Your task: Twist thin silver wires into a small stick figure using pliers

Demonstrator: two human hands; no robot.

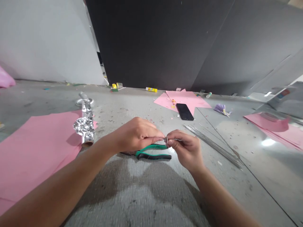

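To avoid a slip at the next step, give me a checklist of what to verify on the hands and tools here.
1. Small metal piece pinched by both the left hand and the right hand: ok.
2. Green-and-black pliers lying just below the hands, handles showing: ok.
3. Bundle of thin metal rods lying to the right, not touching the right hand: ok.
4. Aluminium foil on the pink paper lying smooth: not ok, it is crumpled.
5. Shape of the small metal piece: cannot tell, the fingers hide most of it.
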